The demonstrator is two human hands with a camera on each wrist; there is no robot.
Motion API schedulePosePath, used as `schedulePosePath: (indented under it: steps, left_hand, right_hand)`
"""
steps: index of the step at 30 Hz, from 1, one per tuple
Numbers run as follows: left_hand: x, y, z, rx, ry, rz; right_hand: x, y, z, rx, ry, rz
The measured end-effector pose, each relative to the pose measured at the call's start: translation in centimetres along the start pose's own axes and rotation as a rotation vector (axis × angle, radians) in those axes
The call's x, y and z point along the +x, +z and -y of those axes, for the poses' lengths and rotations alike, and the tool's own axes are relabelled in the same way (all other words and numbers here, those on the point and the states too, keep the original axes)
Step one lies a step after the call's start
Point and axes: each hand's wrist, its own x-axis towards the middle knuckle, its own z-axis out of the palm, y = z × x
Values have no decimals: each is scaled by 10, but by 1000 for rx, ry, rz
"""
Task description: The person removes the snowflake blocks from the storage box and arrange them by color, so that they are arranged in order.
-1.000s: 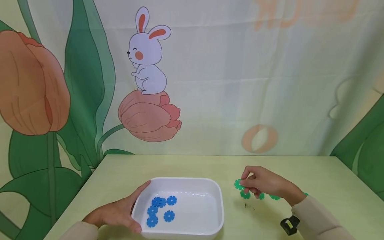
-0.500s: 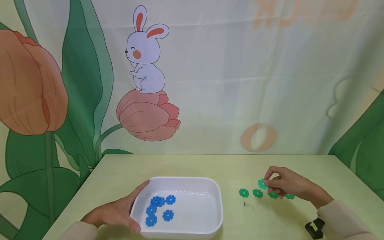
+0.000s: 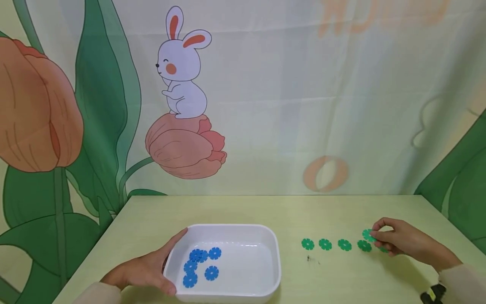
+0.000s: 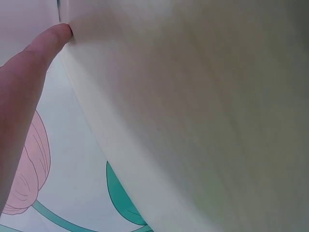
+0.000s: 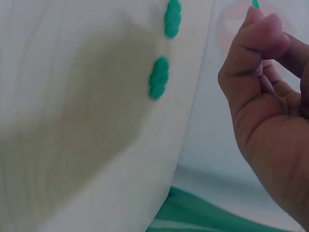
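A white plastic tray [image 3: 248,266] holds several blue flower-shaped discs [image 3: 211,273], clustered toward its left. My left hand [image 3: 142,270] grips the tray's left side, thumb near the front corner and a finger at the back corner. Between thumb and forefinger, my right hand [image 3: 411,242] pinches a green flower-shaped disc [image 3: 367,234] above the table. Beneath and left of it, several green discs [image 3: 344,245] lie in a spaced row; the rightmost is partly hidden by the right hand. The right wrist view catches only a sliver of the held disc [image 5: 256,4].
The pale yellow-green table [image 3: 281,211] ends at a curtain [image 3: 262,105] printed with a rabbit and tulips. Tiny dark specks [image 3: 309,258] lie in front of the leftmost green disc. A black strapped device [image 3: 433,293] sits at the right wrist.
My right hand has moved rightward above the row, still pinching the green disc, uncovering the green discs to the left. The left hand has stayed on the tray; the blue discs lie as before.
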Motion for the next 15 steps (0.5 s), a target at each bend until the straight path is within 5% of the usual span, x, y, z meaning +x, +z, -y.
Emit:
schedulePosePath:
  steps: [15]
  left_hand:
    - [-2, -1, -1, 11, -9, -5]
  right_hand:
    - [-15, -32, -50, -38, 206, -220]
